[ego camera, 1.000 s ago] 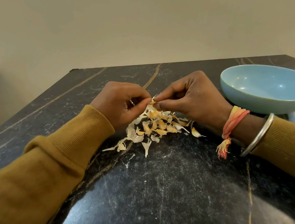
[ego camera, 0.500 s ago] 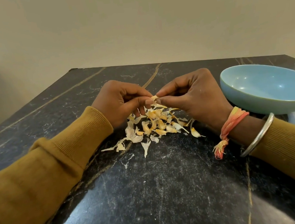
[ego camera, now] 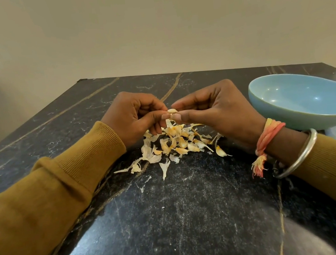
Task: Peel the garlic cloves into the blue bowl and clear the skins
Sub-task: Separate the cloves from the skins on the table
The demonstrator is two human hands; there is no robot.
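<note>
A small pale garlic clove is pinched between the fingertips of my left hand and my right hand, held a little above the table. Directly beneath them lies a pile of garlic cloves and papery skins on the dark marble table. The blue bowl stands to the right of my right hand; what I see of its inside holds nothing.
Loose skin flakes trail toward me from the pile. A single clove lies at the pile's right edge near my right wrist. The table's far edge meets a beige wall. A silver bangle and thread band circle my right wrist.
Both hands have lifted slightly off the pile, bringing the clove up with them. The clove now shows more plainly between the fingertips.
</note>
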